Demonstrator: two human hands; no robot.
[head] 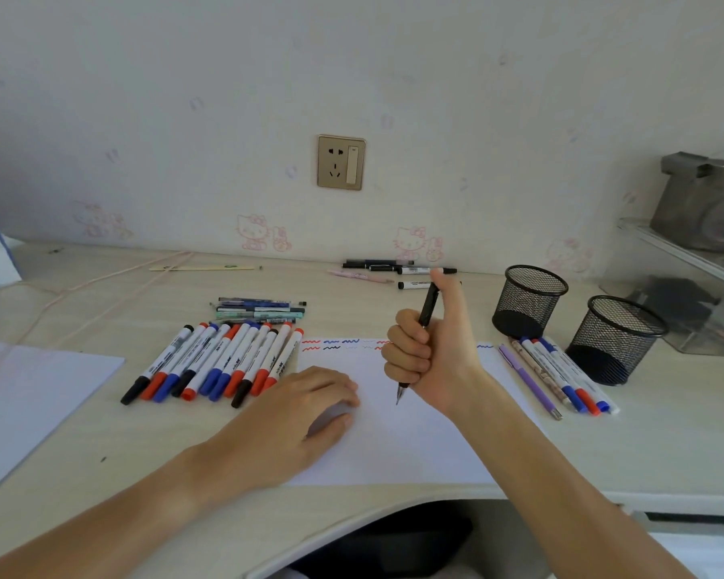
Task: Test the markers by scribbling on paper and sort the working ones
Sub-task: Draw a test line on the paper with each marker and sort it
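My right hand (429,353) is fisted around a black pen (429,305), thumb raised against its top end, tip pointing down just above the white paper (393,445). My left hand (310,405) lies flat on the paper's left part, fingers spread, holding nothing. Red, blue and black scribbles (331,344) run along the paper's far edge. A row of several capped markers (222,361) with red, blue and black caps lies left of the paper. A smaller group of markers and pens (556,376) lies right of it.
Two black mesh cups (529,300) (615,338) stand at the right. Several pens (260,309) lie behind the marker row, more pens (398,271) by the wall. Another white sheet (26,394) lies far left, a clear bin (686,286) far right.
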